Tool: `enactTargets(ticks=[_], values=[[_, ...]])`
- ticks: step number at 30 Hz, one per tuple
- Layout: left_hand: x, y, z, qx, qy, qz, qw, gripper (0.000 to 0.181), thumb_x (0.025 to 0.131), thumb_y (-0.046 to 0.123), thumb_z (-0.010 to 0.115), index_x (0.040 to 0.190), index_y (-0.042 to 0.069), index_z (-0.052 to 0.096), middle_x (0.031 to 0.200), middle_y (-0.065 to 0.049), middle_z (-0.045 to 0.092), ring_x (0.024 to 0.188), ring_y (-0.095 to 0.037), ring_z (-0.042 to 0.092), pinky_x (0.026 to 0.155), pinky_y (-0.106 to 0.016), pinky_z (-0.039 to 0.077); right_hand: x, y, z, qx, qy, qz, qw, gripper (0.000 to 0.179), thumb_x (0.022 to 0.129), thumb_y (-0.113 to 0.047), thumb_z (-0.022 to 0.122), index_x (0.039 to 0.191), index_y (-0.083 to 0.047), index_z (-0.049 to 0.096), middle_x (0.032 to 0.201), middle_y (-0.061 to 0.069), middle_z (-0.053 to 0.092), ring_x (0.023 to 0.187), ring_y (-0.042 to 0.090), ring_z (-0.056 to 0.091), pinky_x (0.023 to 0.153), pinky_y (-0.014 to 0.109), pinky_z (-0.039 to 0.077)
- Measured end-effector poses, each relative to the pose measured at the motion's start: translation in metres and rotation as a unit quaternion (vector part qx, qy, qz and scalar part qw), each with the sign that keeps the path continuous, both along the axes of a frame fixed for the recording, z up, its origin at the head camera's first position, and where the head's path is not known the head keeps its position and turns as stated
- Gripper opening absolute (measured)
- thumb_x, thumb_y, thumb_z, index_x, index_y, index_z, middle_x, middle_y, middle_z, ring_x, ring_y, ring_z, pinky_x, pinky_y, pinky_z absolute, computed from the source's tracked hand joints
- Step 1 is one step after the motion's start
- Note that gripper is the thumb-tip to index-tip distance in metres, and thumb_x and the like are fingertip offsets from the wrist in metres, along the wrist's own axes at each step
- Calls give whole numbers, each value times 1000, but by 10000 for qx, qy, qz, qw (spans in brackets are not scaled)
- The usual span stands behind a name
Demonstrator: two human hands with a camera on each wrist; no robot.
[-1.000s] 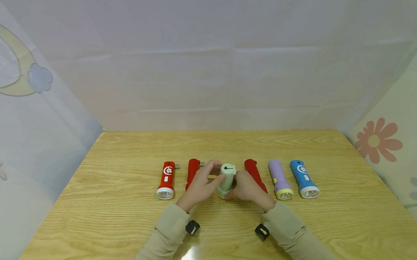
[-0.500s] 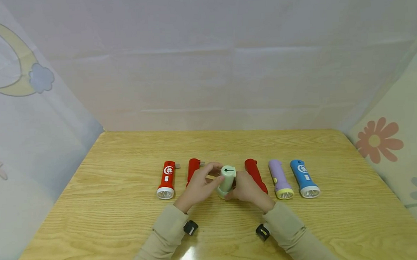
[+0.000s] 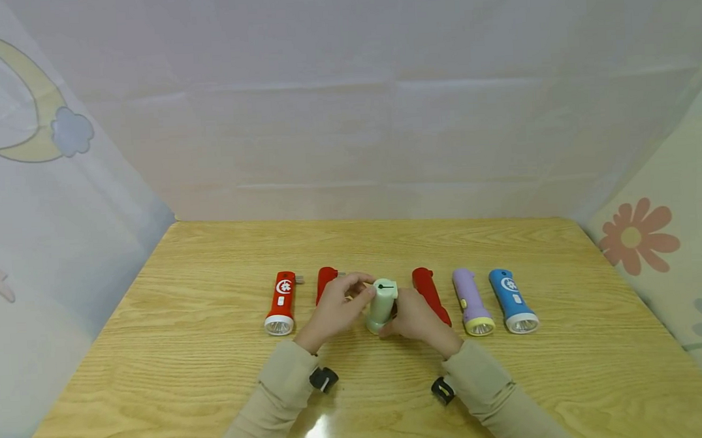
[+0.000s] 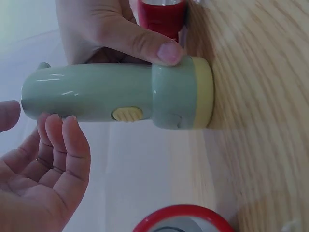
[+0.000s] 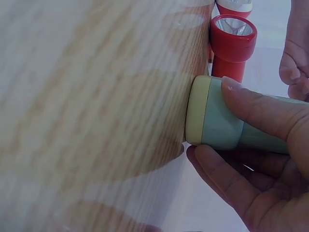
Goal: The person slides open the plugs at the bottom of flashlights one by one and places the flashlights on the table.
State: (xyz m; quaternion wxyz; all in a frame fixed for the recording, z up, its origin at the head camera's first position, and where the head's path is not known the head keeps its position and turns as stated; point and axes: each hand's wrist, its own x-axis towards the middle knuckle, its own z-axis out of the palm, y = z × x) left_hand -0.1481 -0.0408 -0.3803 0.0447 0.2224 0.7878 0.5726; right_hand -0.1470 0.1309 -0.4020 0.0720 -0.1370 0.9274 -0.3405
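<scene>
A pale green flashlight with a cream rim stands upright, lens end down on the wooden table. My right hand grips it low down; in the right wrist view the thumb and fingers lie on either side of its wide head. My left hand is beside its upper end. In the left wrist view, that hand's fingertips reach the flashlight's body, thumb near the tail end. A cream ribbed switch shows on the side facing the left wrist camera.
Red flashlights lie on both sides: a white-rimmed one at far left, another partly behind my left hand, and one beside my right hand. Farther right lie a purple flashlight and a blue flashlight. Fabric walls enclose the table.
My left hand has shifted slightly, its thumb moving up toward the green flashlight's top. That flashlight's top has moved down a little in view. The right hand keeps its grip.
</scene>
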Motion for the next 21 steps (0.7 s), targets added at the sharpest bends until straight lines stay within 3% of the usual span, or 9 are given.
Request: enactTargets(ticks=[6, 11, 18, 21], values=[[-1, 4, 4, 234, -490, 47, 9985, 20, 92, 11, 53, 108, 2, 61, 76, -9, 56, 61, -17, 52, 54, -25, 46, 0, 1, 1, 28, 97, 137, 9999, 48, 57, -7, 86, 96, 0, 60, 87, 6, 63, 77, 18, 59, 68, 33, 50], [-4, 6, 6, 422, -713, 22, 9966, 19, 91, 9, 55, 106, -1, 61, 74, -19, 55, 54, -13, 46, 50, -22, 40, 0, 1, 1, -15, 136, 209, 9997, 49, 57, -6, 86, 98, 1, 59, 87, 6, 62, 77, 18, 59, 68, 33, 50], [10, 6, 42, 304, -774, -46, 9965, 18, 90, 2, 53, 103, -9, 59, 75, -31, 53, 51, -9, 42, 49, -19, 37, 1, 0, 2, -14, 130, 149, 9998, 50, 57, -5, 86, 98, 1, 58, 87, 6, 62, 79, 19, 59, 70, 34, 50], [11, 6, 44, 308, -813, -31, 9962, 18, 90, 2, 53, 102, -9, 59, 75, -33, 53, 51, -10, 42, 49, -19, 37, 1, 0, 3, -19, 115, 134, 9998, 51, 57, -4, 86, 99, 1, 58, 88, 6, 62, 80, 20, 59, 72, 36, 50]])
